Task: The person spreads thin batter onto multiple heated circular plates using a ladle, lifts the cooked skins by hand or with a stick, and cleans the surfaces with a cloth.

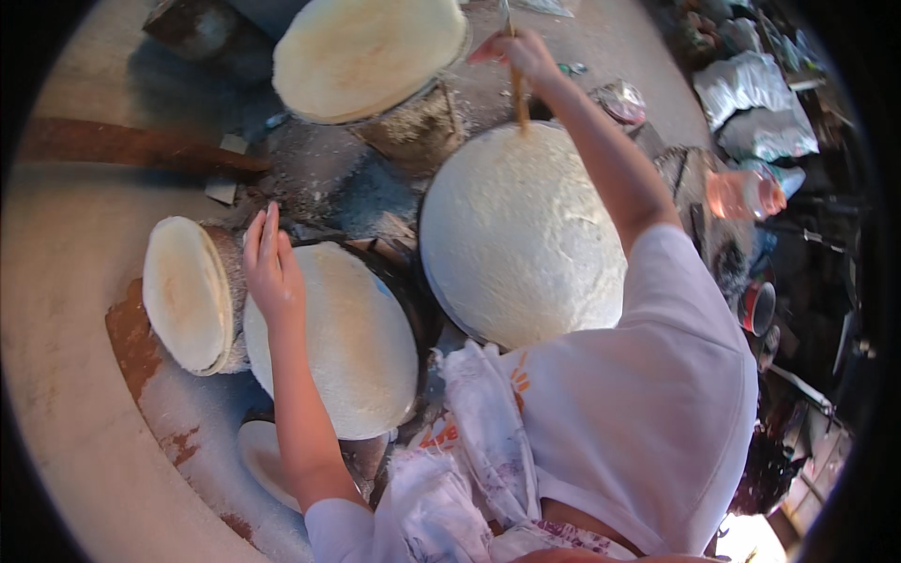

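My right hand grips a thin wooden stick. Its lower end touches the far rim of a large round white flatbread, which covers a wide dark griddle and looks lumpy on the right side. My left hand holds nothing, its fingers stretched out over the left edge of a second round flatbread on a blackened pan. Just left of that hand, a short stack of pale flatbreads rests on a crumb-covered support.
Another stack of round flatbreads sits on a stand at the back. A pale round dish is under my left forearm. To the right are a plastic bottle of pinkish liquid, white plastic bags and a red-rimmed can.
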Motion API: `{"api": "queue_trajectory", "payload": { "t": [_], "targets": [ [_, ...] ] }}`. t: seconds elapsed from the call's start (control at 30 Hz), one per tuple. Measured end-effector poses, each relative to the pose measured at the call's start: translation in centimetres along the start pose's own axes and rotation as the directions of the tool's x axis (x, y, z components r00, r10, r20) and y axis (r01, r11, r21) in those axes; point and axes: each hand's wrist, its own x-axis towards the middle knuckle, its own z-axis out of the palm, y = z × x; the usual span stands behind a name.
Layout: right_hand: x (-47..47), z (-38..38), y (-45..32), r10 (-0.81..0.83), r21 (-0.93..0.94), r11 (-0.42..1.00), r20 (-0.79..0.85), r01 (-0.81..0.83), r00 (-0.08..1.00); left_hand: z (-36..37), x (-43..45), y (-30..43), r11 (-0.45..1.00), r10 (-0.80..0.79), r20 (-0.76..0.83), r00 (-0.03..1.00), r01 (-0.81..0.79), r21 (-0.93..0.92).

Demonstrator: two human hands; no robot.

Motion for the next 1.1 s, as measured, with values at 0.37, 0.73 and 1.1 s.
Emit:
{"api": "queue_trajectory", "payload": {
  "t": [0.37, 0.73, 1.1],
  "targets": [
    [-32.8, -12.4, -2.6, 0.165, -0.338, 0.899, -0.329, -0.279, 0.93, 1.8, -11.9, 18.8, -0.232, -0.257, 0.588, 0.767, 0.541, -0.808],
    [-39.6, -28.0, 18.9, 0.45, -0.556, 0.674, -0.213, -0.486, 0.867, 2.2, -15.5, 26.4, -0.274, -0.242, 0.513, 0.824, 0.449, -0.85],
    [-37.4, -22.3, 7.5, 0.239, 0.337, 0.881, 0.289, -0.332, 0.927, -8.6, -24.6, 24.7, -0.236, -0.635, 0.398, 0.662, 0.325, -0.916]
  ]
}}
